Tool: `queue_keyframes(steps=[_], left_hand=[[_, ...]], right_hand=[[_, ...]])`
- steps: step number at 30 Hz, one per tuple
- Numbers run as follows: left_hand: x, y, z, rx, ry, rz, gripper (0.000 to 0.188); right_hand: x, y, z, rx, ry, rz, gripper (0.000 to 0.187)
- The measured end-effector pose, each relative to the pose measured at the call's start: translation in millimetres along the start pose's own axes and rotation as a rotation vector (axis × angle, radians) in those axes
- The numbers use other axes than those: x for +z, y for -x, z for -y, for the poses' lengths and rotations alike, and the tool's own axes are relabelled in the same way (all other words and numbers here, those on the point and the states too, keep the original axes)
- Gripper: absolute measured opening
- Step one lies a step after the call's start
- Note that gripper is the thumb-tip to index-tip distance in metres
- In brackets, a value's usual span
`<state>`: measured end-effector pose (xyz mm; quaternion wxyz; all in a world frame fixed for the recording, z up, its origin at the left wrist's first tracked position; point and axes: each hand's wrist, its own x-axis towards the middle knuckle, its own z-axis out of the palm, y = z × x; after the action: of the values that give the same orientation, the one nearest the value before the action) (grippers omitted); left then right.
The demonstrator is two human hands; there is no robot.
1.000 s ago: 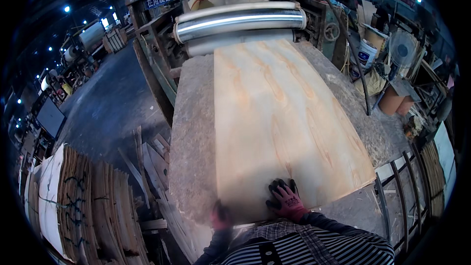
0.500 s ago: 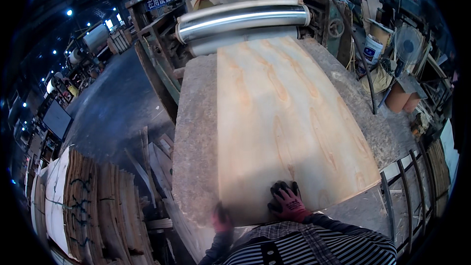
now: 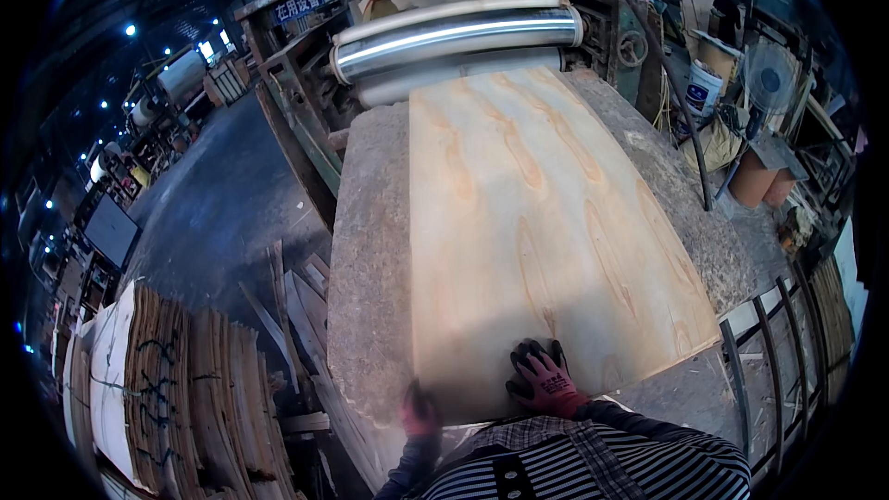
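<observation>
A large pale wood veneer sheet [image 3: 519, 222] with brown grain figures lies flat in front of me, its far end close to the rollers. My right hand [image 3: 546, 383], in a pink glove with black fingers, rests on its near edge with fingers spread. At the near left corner of the sheet is my left hand [image 3: 421, 412], gloved the same way. It touches or nearly touches the edge; its fingers are blurred, so their grip is unclear. Beyond the sheet a shiny metal roller [image 3: 454, 44] spans the machine, with a paler roller [image 3: 463, 76] below it.
The sheet lies on a worn grey table [image 3: 370, 250]. Stacked veneer [image 3: 199, 389] tied with green string stands at left, beside loose wood strips [image 3: 296, 315]. Metal bars [image 3: 778, 361] run along the right. A white bucket [image 3: 704, 91], a fan [image 3: 770, 81] and cardboard [image 3: 755, 176] stand farther back.
The view has shifted very slightly. Both hands and the veneer sheet stay practically in the same place.
</observation>
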<state>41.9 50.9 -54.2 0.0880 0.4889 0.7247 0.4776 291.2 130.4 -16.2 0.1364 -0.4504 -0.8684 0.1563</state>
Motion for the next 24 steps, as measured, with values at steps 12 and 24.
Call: queue_keyframes(steps=[12,24], left_hand=[[-9,-1,-16,0.01,-0.079,0.091,0.038],[-7,-1,-6,0.008,-0.033,0.115,0.038]], right_hand=[[-3,0,1,0.002,-0.006,0.014,0.06],[0,0,1,-0.005,-0.028,-0.032,0.058]])
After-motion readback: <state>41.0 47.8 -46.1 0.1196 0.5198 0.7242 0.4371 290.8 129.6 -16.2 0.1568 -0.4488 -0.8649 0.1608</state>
